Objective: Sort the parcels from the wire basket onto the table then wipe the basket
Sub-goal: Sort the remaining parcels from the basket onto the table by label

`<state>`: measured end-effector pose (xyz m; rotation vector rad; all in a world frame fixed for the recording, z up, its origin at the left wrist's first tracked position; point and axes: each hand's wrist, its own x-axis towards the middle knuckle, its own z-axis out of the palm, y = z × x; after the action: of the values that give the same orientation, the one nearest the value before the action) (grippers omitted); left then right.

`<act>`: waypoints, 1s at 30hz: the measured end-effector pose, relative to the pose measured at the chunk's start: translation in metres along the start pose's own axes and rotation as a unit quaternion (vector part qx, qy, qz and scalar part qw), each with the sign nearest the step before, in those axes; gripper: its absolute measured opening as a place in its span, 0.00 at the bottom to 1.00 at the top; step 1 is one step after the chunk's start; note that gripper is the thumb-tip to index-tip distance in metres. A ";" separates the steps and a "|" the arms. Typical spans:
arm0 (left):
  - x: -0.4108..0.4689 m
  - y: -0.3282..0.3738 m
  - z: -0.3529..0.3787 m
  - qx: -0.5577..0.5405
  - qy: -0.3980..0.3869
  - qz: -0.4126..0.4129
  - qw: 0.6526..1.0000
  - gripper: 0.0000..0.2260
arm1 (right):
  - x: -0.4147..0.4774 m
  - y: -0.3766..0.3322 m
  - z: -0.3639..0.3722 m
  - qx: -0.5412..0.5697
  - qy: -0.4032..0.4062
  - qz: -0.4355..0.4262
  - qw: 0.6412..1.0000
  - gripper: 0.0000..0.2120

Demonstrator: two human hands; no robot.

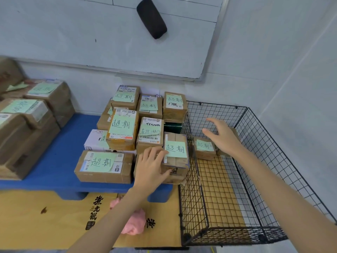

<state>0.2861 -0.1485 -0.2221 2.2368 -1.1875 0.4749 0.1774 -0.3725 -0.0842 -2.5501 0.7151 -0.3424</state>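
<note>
We found the left hand (151, 166) gripping a brown parcel (177, 161) at its near corner, fingers on top and thumb on the front face. That parcel stood at the right end of the blue table (54, 161), against the wire basket (259, 157). The right hand (221, 136) was spread wide and held nothing, poised over a small parcel (204, 148) in the basket's far corner. A pink cloth (135, 223) lay before the table, partly hidden by the left forearm.
</note>
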 end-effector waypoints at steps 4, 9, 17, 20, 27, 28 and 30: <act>0.011 -0.005 0.002 0.014 0.012 0.009 1.000 0.26 | -0.002 0.002 0.003 0.004 0.002 0.000 1.000 0.27; 0.028 -0.006 0.006 0.020 0.025 -0.005 0.999 0.24 | -0.003 0.007 0.005 0.002 0.002 0.014 1.000 0.27; 0.042 -0.016 0.013 0.036 0.004 -0.042 0.998 0.29 | -0.006 0.004 0.008 -0.002 0.003 0.028 1.000 0.26; 0.044 -0.014 0.015 0.036 -0.001 -0.048 0.998 0.28 | -0.006 0.004 0.010 0.000 0.000 0.034 0.999 0.26; 0.047 -0.009 0.016 0.053 -0.006 -0.060 0.997 0.28 | -0.010 0.009 0.005 -0.003 0.005 0.031 1.000 0.25; 0.047 -0.008 0.016 0.053 -0.008 -0.065 0.996 0.28 | -0.010 0.011 0.003 -0.004 0.004 0.029 1.000 0.25; 0.049 -0.005 0.016 0.056 -0.011 -0.074 0.996 0.28 | -0.009 0.016 -0.001 -0.004 0.001 0.028 1.000 0.25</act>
<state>0.3176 -0.1874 -0.2098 2.4102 -1.0182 0.4679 0.1627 -0.3796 -0.0924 -2.5313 0.7896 -0.3240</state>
